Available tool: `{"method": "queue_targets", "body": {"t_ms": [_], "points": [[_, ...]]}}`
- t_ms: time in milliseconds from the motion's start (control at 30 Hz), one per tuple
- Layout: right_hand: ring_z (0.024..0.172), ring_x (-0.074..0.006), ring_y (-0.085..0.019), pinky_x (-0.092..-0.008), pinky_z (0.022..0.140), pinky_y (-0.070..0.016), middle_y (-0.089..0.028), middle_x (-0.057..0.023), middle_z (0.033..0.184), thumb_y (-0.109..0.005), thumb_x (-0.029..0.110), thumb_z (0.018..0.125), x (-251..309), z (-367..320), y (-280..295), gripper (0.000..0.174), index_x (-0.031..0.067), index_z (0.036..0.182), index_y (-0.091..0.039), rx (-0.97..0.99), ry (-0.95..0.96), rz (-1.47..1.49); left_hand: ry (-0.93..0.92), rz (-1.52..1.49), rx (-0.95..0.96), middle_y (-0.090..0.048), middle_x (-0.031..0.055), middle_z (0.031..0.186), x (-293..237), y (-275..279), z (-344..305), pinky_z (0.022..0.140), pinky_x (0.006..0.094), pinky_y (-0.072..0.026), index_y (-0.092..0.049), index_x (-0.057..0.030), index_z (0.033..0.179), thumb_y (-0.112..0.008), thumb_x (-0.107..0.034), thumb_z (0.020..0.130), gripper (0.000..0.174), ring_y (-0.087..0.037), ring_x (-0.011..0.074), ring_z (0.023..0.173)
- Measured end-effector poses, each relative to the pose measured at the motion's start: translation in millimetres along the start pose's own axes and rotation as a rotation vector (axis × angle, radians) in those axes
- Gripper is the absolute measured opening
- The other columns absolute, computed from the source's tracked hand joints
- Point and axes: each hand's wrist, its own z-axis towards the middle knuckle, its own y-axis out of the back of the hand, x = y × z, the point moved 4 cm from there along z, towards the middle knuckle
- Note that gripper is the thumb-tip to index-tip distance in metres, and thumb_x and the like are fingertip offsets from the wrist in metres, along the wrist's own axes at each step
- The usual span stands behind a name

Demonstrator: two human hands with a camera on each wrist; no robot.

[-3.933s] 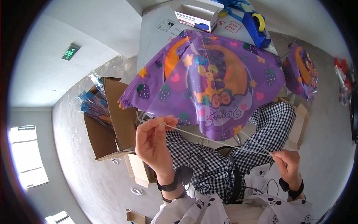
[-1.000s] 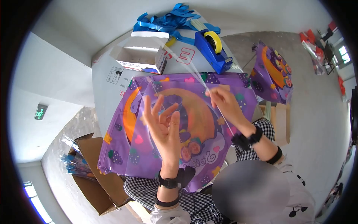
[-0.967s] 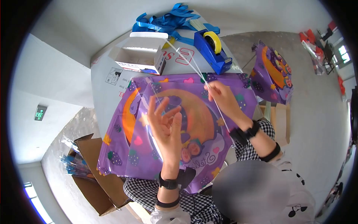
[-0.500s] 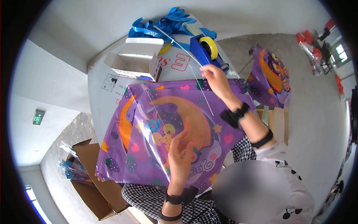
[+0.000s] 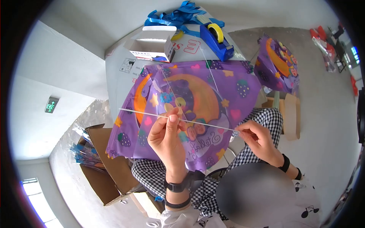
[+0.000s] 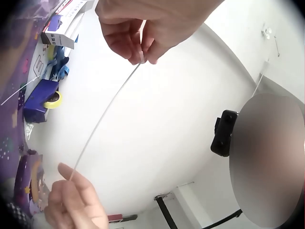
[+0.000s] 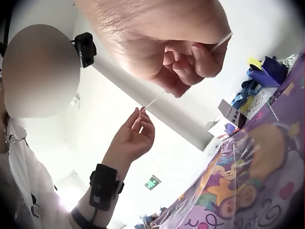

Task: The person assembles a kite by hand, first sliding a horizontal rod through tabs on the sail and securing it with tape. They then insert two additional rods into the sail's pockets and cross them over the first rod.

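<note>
A thin white rod [image 5: 209, 124] runs across in front of me in the head view, above a purple printed sheet [image 5: 243, 104]. My left hand [image 5: 167, 138] pinches it along its length, thumb against fingertips, with one end sticking out to the left. At its other end my right hand [image 5: 260, 142] pinches it with the fingertips. In the left wrist view the rod [image 6: 103, 114] bends slightly between the two hands. The sheet bears a cartoon bear, a moon and stars, and spreads over the table's near part and the lap. A second thin rod [image 5: 211, 74] lies on it.
On the table [image 5: 121, 81] stand an opened white carton [image 5: 152, 45] and a blue tape dispenser [image 5: 216, 41]. Blue ribbons [image 5: 171, 17] are heaped behind. Cardboard boxes [image 5: 110, 159] flank the legs, and another purple printed sheet [image 5: 277, 64] stands at the right.
My right hand has come down and right from over the sheet with the rod. My left hand, loosely open a second ago, has risen and now pinches the rod.
</note>
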Motion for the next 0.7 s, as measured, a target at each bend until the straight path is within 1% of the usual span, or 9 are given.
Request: {"method": "queue_targets", "body": {"t_ms": [100,233,333,400,467,500,567,667,700], "points": [[0.06,-0.011,-0.056,-0.0242,0.052,-0.0415,-0.061,-0.0051,0.08,-0.065,-0.001,0.089,8,-15,-1,0.008,0.0022,0.096,-0.063,0.026,0.0,-0.045,0.072,0.022,-0.009,-0.068,0.0092,0.086,-2,9,-25,0.057,0.0233,-0.0477,-0.071,-0.0004,0.095,-0.067,-0.012,0.093,0.013,-0.059,0.0112,0.064],[0.059,-0.0174,-0.059,-0.0271,0.05,-0.0431,-0.062,-0.0056,0.081,-0.068,0.001,0.085,11,-25,-6,0.011,0.0048,0.094,-0.063,-0.05,0.17,-0.167,0.187,0.039,-0.017,-0.068,0.0072,0.083,7,7,-52,0.056,0.0223,-0.0469,-0.071,-0.0014,0.091,-0.067,-0.013,0.092,0.012,-0.058,0.0093,0.063],[0.059,-0.019,-0.06,-0.0289,0.05,-0.0445,-0.061,-0.005,0.082,-0.068,0.002,0.085,14,-24,-4,0.011,0.0059,0.093,-0.063,-0.138,0.213,-0.262,0.282,0.073,-0.06,-0.068,0.0062,0.079,25,-14,-68,0.056,0.0212,-0.0459,-0.07,-0.0022,0.087,-0.068,-0.012,0.092,0.012,-0.058,0.0093,0.063],[0.063,-0.02,-0.062,-0.0309,0.052,-0.0464,-0.06,-0.005,0.084,-0.068,0.001,0.084,14,-17,3,0.012,0.0072,0.093,-0.063,-0.155,0.2,-0.29,0.318,0.083,0.018,-0.067,0.0052,0.076,37,-37,-72,0.056,0.0216,-0.0462,-0.071,-0.0007,0.087,-0.067,-0.01,0.092,0.011,-0.06,0.0099,0.065],[0.065,-0.0208,-0.063,-0.0316,0.053,-0.0473,-0.059,-0.0052,0.084,-0.068,0.0,0.083,8,-9,12,0.013,0.0076,0.093,-0.063,-0.163,0.19,-0.336,0.418,0.11,0.183,-0.068,0.0057,0.09,58,-53,-75,0.065,0.0213,-0.0474,-0.07,0.0017,0.101,-0.07,-0.01,0.09,0.017,-0.058,0.0083,0.072],[0.065,-0.023,-0.061,-0.0322,0.053,-0.0468,-0.058,-0.0063,0.084,-0.068,0.0,0.082,0,-1,20,0.015,0.007,0.094,-0.062,-0.214,0.268,-0.334,0.4,0.178,0.306,-0.067,0.0079,0.098,64,-62,-71,0.068,0.024,-0.0487,-0.066,0.0017,0.107,-0.07,-0.012,0.09,0.022,-0.059,0.012,0.079],[0.066,-0.0241,-0.06,-0.0325,0.055,-0.0463,-0.057,-0.0071,0.084,-0.066,0.001,0.083,-15,18,47,0.012,0.0067,0.093,-0.061,-0.292,0.22,-0.332,0.354,0.313,0.549,-0.065,0.0123,0.113,78,-83,-58,0.076,0.0296,-0.0512,-0.06,0.0017,0.119,-0.069,-0.014,0.09,0.034,-0.063,0.0194,0.093],[0.067,-0.0246,-0.058,-0.0329,0.059,-0.0452,-0.056,-0.0087,0.082,-0.063,0.003,0.086,-48,58,85,0.006,0.0058,0.09,-0.06,-0.319,0.15,-0.402,-0.102,1.075,0.885,-0.057,0.014,0.129,106,-92,-23,0.089,0.0383,-0.0496,-0.051,0.0008,0.13,-0.072,-0.019,0.086,0.052,-0.059,0.0288,0.108],[0.067,-0.0245,-0.058,-0.033,0.06,-0.0449,-0.056,-0.0093,0.081,-0.062,0.004,0.087,-64,73,94,0.004,0.0054,0.089,-0.06,-0.309,0.124,-0.435,-0.179,1.242,0.922,-0.058,0.0138,0.129,125,-93,-12,0.1,0.0443,-0.0439,-0.053,0.0004,0.128,-0.07,-0.025,0.085,0.053,-0.054,0.0343,0.118]]}}
